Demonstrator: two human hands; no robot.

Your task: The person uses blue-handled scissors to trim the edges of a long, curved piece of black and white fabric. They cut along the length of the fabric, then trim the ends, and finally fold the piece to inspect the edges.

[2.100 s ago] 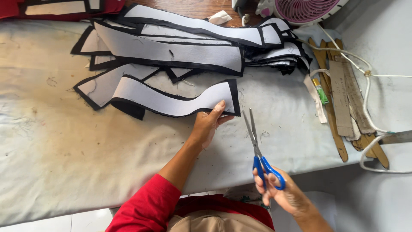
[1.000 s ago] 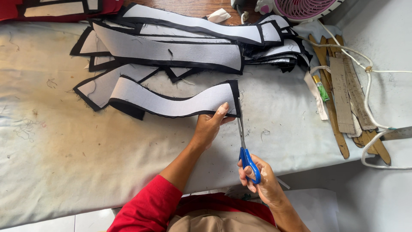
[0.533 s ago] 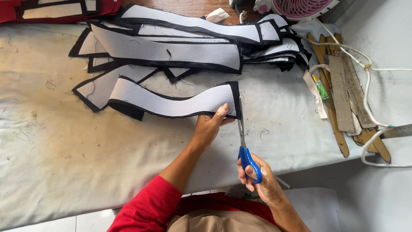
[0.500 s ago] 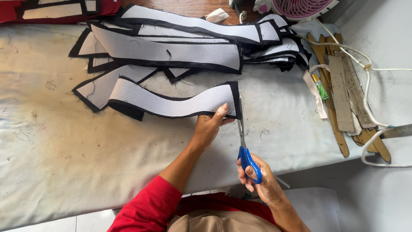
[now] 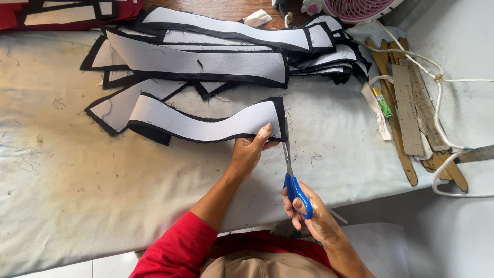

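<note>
A curved white strip with black fabric edges (image 5: 206,122) lies on the cloth-covered table (image 5: 103,180). My left hand (image 5: 249,152) pinches its right end, thumb on top near the corner. My right hand (image 5: 309,213) grips blue-handled scissors (image 5: 290,170), whose blades point up along the strip's black right edge. The blade tips sit against that edge.
A pile of similar white-and-black strips (image 5: 206,56) covers the far side of the table. Cardboard templates and wooden pieces (image 5: 411,108) lie at the right with a white cord (image 5: 437,77). A pink fan (image 5: 360,7) stands at the top right. Red fabric (image 5: 67,10) lies at the top left.
My right hand brought the scissors leftward from the open table to the strip's right end. The left hand has kept its hold on the strip.
</note>
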